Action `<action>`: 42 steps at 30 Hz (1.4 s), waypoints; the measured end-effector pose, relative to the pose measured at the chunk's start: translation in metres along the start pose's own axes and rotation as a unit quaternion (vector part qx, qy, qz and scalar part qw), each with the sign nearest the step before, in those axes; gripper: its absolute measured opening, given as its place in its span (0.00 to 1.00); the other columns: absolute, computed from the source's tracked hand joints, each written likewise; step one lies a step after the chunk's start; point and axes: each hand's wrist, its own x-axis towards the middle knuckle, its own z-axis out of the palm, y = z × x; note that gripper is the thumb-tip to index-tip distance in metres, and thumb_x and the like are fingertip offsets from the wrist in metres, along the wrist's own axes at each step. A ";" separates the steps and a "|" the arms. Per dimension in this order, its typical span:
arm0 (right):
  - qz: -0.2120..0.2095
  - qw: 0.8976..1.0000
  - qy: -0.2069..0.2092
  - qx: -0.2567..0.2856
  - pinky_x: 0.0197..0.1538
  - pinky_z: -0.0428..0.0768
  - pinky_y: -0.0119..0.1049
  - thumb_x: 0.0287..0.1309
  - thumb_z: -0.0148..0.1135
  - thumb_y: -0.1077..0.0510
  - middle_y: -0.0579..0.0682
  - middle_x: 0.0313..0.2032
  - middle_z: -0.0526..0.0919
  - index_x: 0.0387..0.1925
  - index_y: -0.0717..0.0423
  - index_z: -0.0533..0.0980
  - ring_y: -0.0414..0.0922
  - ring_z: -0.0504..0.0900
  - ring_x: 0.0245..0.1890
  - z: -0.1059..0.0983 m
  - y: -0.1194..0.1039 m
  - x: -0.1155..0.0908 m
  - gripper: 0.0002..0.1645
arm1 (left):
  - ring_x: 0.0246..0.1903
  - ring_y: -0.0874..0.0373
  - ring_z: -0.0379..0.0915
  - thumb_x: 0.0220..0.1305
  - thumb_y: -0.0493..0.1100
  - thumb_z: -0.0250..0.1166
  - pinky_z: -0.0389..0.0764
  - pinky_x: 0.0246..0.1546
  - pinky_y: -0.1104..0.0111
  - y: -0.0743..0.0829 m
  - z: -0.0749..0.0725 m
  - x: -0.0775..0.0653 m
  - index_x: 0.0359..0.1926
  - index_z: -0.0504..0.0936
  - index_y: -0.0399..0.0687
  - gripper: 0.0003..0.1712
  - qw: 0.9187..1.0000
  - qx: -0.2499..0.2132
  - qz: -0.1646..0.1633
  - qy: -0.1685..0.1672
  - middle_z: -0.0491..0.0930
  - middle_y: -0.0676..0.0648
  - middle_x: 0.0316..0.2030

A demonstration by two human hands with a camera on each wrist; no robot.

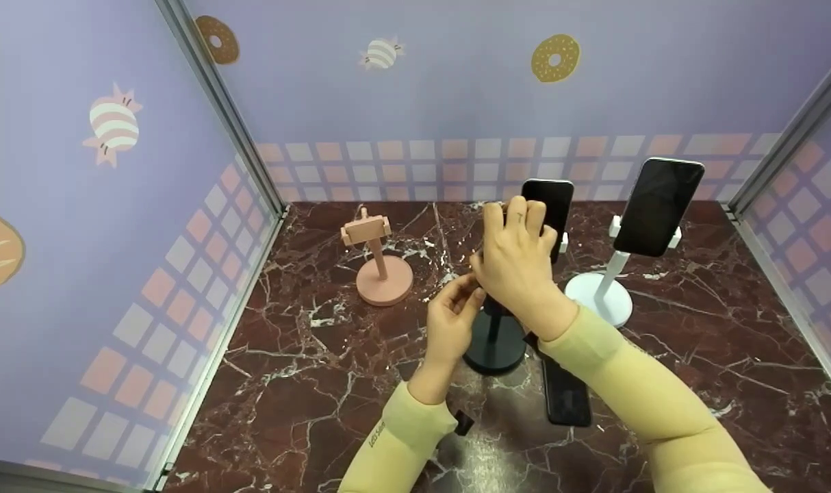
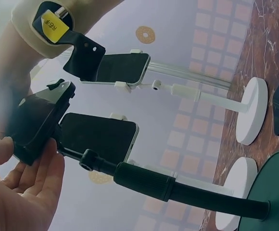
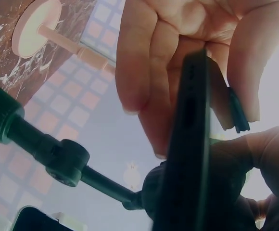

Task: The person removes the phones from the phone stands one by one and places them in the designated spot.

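A black phone stand (image 1: 495, 346) stands upright in front of me, its dark round base on the table. At its head sits a dark phone (image 3: 190, 110), seen nearly edge-on in the right wrist view and mostly hidden by my hands in the head view. My left hand (image 1: 450, 322) holds the phone's left end between thumb and fingers, close to the stand's clamp. From above, my right hand (image 1: 518, 253) grips the other end with bent fingers. In the left wrist view the phone (image 2: 33, 115) tilts beside the stand's thin neck.
Behind my right hand a phone (image 1: 556, 195) sits in a white clamp. Farther right another phone (image 1: 658, 205) rests on a white stand (image 1: 600, 298). A pink stand (image 1: 385, 279) is at left. One more phone (image 1: 567, 397) lies flat under my right forearm.
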 end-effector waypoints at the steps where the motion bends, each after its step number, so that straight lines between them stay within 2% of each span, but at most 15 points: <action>1: 0.000 1.000 0.000 0.001 0.40 0.72 0.60 0.44 0.75 0.58 0.67 0.49 0.68 0.52 0.62 0.66 0.66 0.61 0.55 0.000 0.000 0.000 0.35 | 0.46 0.65 0.82 0.70 0.30 0.63 0.83 0.50 0.74 0.000 0.000 0.000 0.53 0.79 0.21 0.14 1.000 0.001 0.001 0.002 0.82 0.26 0.48; 9: -0.004 1.000 -0.001 0.008 0.39 0.72 0.60 0.43 0.72 0.62 0.66 0.48 0.69 0.49 0.63 0.66 0.66 0.61 0.54 -0.001 0.001 0.000 0.32 | 0.44 0.66 0.81 0.69 0.28 0.63 0.83 0.48 0.76 0.002 0.004 -0.002 0.52 0.79 0.20 0.14 1.000 -0.001 0.002 0.014 0.82 0.25 0.47; 12: -0.003 1.000 -0.010 0.016 0.40 0.72 0.61 0.44 0.71 0.62 0.66 0.48 0.69 0.50 0.63 0.66 0.66 0.61 0.55 -0.002 0.002 0.000 0.32 | 0.47 0.59 0.82 0.69 0.28 0.63 0.83 0.50 0.74 0.002 0.004 -0.003 0.51 0.78 0.20 0.14 1.000 0.000 0.005 0.019 0.81 0.25 0.48; 16: -0.001 1.000 -0.016 0.020 0.41 0.72 0.61 0.44 0.72 0.60 0.66 0.48 0.69 0.50 0.63 0.66 0.67 0.61 0.55 -0.002 0.003 0.000 0.33 | 0.48 0.60 0.82 0.69 0.27 0.63 0.83 0.53 0.73 0.001 0.004 -0.003 0.52 0.78 0.19 0.14 1.000 -0.001 0.007 0.024 0.81 0.24 0.49; 18: -0.003 1.000 -0.017 0.019 0.41 0.72 0.61 0.44 0.72 0.61 0.66 0.48 0.69 0.50 0.63 0.65 0.67 0.61 0.55 -0.002 0.003 0.000 0.33 | 0.46 0.66 0.81 0.69 0.27 0.63 0.83 0.52 0.74 0.001 0.004 -0.003 0.52 0.78 0.19 0.14 1.000 -0.005 0.006 0.023 0.81 0.24 0.48; 21: -0.009 1.000 -0.015 0.017 0.41 0.72 0.61 0.44 0.73 0.61 0.65 0.48 0.69 0.49 0.62 0.65 0.66 0.62 0.55 -0.002 0.004 0.001 0.33 | 0.46 0.68 0.80 0.69 0.27 0.63 0.83 0.51 0.75 0.000 0.005 -0.003 0.51 0.77 0.18 0.14 1.000 -0.006 0.007 0.023 0.81 0.24 0.48; 30: -0.011 1.000 -0.014 0.015 0.41 0.73 0.61 0.44 0.77 0.59 0.65 0.48 0.69 0.49 0.62 0.65 0.65 0.62 0.54 -0.004 0.004 0.000 0.34 | 0.46 0.67 0.80 0.70 0.28 0.62 0.83 0.51 0.75 0.001 0.004 -0.002 0.52 0.77 0.19 0.14 1.000 -0.005 0.004 0.016 0.81 0.24 0.48; 37: -0.004 0.999 -0.026 0.029 0.42 0.72 0.62 0.45 0.77 0.58 0.65 0.48 0.69 0.49 0.61 0.66 0.66 0.61 0.55 -0.006 0.006 0.000 0.34 | 0.47 0.61 0.82 0.70 0.29 0.63 0.82 0.50 0.76 0.003 0.004 -0.002 0.53 0.78 0.20 0.15 1.000 0.003 0.003 0.015 0.81 0.26 0.48; 42: -0.007 0.999 -0.018 0.046 0.42 0.72 0.61 0.44 0.75 0.58 0.64 0.47 0.69 0.48 0.60 0.67 0.66 0.61 0.55 -0.006 0.008 -0.001 0.32 | 0.47 0.63 0.81 0.69 0.28 0.63 0.82 0.51 0.75 0.002 0.004 -0.002 0.53 0.78 0.20 0.15 1.000 0.000 0.002 0.017 0.81 0.25 0.48</action>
